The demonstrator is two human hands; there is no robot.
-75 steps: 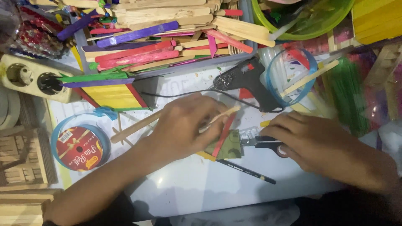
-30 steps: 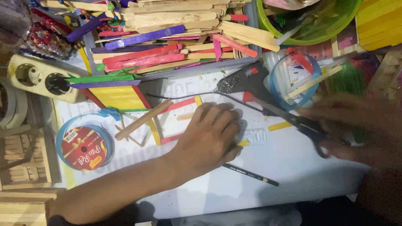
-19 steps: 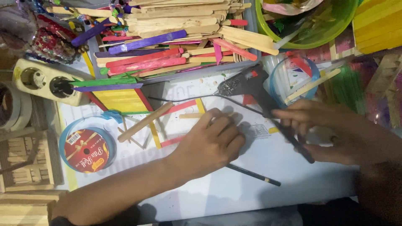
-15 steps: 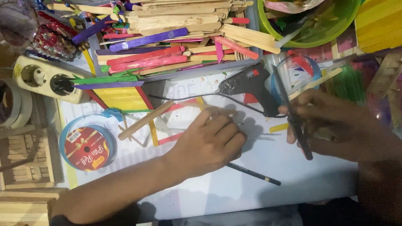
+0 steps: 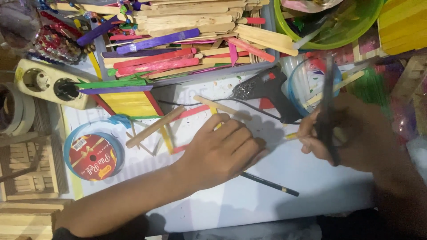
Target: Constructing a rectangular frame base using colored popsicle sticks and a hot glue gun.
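The left hand [image 5: 220, 153] lies flat, fingers spread, pinning loose coloured flat wooden craft sticks [image 5: 191, 113] to the white paper sheet [image 5: 267, 191]; nothing looks glued yet. The right hand [image 5: 351, 133] grips blurred dark scissors [image 5: 328, 111], beside the untouched black glue gun [image 5: 267, 91]

Red round ribbon spool [image 5: 92, 156] in a blue ring near the white desk's [image 5: 267, 195] left edge; purple, pink, red and bare wooden craft sticks [image 5: 178, 40] heaped along the far edge; black glue gun [image 5: 267, 89]; lime-green plastic bowl [image 5: 329, 26] at the far right corner
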